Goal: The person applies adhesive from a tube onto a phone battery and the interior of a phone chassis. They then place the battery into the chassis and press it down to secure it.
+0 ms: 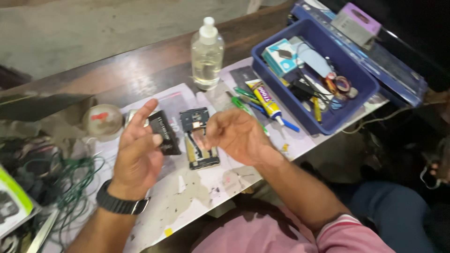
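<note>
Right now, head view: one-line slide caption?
Left hand and right hand, both empty, hover over an opened phone and black panel on a paper-covered bench.

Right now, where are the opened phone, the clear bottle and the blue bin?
Opened phone (pixel 200 140), head view, on its exposed inside.
Clear bottle (pixel 207 58), head view, on its body.
Blue bin (pixel 281 100), head view, on its near wall.

Your left hand (pixel 138 152) is raised with the palm turned inward, fingers loosely spread and thumb bent, holding nothing. Your right hand (pixel 236 135) hovers just beside it, palm down, fingers curled loosely, forearm bare to the sleeve
</note>
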